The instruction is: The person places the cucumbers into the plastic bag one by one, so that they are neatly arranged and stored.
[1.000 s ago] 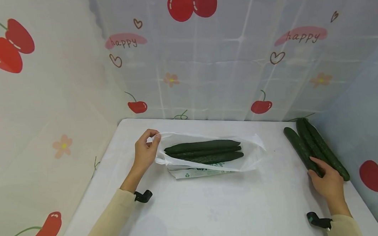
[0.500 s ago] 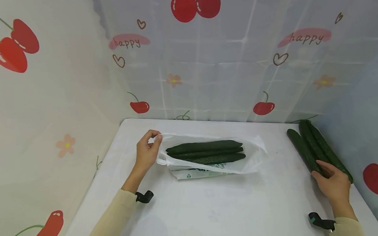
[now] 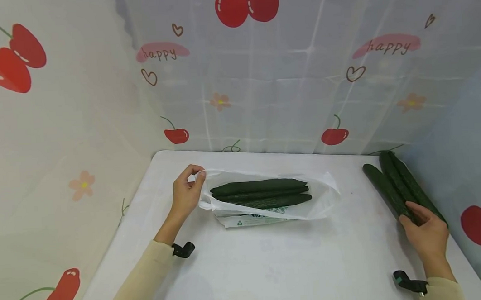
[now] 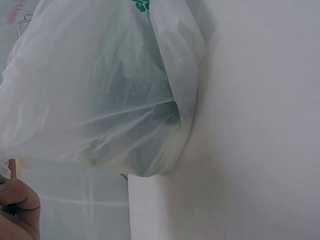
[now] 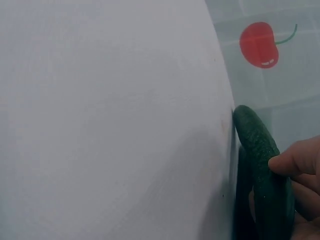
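My left hand (image 3: 184, 196) pinches the left end of a white plastic bag (image 3: 326, 193) with thumb and fingers, holding its mouth apart. Green print shows on the bag's lower side. Several dark green cucumbers (image 3: 262, 185) lie side by side inside it. In the left wrist view, the bag's translucent side (image 4: 100, 90) rises over the table beside my curled fingers (image 4: 25, 205). On the far right, my right hand (image 3: 429, 237) grips the near end of a cucumber (image 3: 382, 185). The right wrist view has the thumb pressed on this cucumber's (image 5: 257, 142) bumpy skin.
More cucumbers (image 3: 415, 181) lie against the gripped one, along the right edge of the white table (image 3: 271, 266). A cherry-printed curtain (image 3: 253, 86) surrounds the table at the back and sides. Black wrist cameras (image 3: 183, 250) sit below both hands.
My right hand has shifted slightly to the right, its thumb and fingers settling around the near end of the leftmost cucumber. The left hand and the bag stay put.
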A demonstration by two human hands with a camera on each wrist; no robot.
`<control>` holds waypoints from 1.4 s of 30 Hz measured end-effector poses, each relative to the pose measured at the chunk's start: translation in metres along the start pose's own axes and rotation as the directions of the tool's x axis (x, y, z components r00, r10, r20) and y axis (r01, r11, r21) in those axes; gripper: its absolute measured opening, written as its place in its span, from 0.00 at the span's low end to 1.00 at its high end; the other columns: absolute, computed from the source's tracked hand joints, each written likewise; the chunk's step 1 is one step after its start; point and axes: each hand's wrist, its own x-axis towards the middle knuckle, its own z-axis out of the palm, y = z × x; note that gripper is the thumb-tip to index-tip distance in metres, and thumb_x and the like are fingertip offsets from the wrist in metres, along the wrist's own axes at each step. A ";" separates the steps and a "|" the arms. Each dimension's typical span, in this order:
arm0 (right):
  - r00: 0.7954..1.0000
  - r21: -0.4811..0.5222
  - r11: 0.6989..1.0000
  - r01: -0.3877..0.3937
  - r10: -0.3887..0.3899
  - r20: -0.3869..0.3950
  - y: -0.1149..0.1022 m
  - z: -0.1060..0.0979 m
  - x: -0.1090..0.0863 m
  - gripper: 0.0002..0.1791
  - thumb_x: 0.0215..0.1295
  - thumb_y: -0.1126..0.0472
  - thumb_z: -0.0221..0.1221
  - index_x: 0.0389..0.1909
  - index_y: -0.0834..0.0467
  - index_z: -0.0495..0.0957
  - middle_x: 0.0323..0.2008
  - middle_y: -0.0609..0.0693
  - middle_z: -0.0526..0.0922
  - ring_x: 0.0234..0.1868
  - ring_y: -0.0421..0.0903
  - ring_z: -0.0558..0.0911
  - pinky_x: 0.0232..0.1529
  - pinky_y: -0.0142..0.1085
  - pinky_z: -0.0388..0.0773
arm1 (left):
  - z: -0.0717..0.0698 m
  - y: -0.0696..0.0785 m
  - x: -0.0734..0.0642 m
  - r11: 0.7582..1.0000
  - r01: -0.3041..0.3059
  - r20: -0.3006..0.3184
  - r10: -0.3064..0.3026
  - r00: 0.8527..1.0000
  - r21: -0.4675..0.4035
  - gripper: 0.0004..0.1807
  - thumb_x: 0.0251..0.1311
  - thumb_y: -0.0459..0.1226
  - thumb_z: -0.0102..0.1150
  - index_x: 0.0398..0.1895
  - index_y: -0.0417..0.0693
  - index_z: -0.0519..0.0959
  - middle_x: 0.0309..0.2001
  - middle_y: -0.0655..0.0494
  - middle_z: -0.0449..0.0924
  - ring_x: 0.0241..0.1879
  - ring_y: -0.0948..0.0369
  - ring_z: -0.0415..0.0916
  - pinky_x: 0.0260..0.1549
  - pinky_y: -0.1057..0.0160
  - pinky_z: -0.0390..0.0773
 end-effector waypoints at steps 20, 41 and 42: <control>0.997 0.132 0.989 0.063 -0.057 -0.045 -0.003 -0.001 -0.010 0.25 0.73 0.54 0.67 0.70 0.42 0.82 0.71 0.39 0.81 0.59 0.16 0.74 0.73 0.26 0.72 | 0.000 0.001 -0.001 1.000 0.003 0.010 -0.003 1.000 0.014 0.09 0.78 0.44 0.62 0.50 0.50 0.82 0.47 0.52 0.80 0.34 0.55 0.79 0.33 0.73 0.81; 0.988 0.189 0.970 0.151 -0.149 -0.026 -0.027 -0.012 -0.018 0.24 0.75 0.53 0.67 0.70 0.39 0.81 0.71 0.30 0.79 0.67 0.21 0.75 0.78 0.29 0.68 | -0.001 0.002 -0.001 1.000 -0.017 -0.002 0.018 1.000 0.011 0.09 0.78 0.44 0.62 0.49 0.48 0.83 0.46 0.51 0.81 0.38 0.58 0.77 0.35 0.75 0.80; 0.987 0.187 0.969 0.162 -0.159 -0.032 -0.029 -0.013 -0.019 0.24 0.74 0.53 0.67 0.70 0.39 0.81 0.70 0.30 0.79 0.66 0.20 0.75 0.77 0.28 0.68 | -0.001 0.002 -0.001 1.000 -0.017 -0.002 0.017 1.000 0.012 0.09 0.78 0.44 0.62 0.49 0.49 0.83 0.46 0.52 0.81 0.37 0.59 0.77 0.34 0.75 0.80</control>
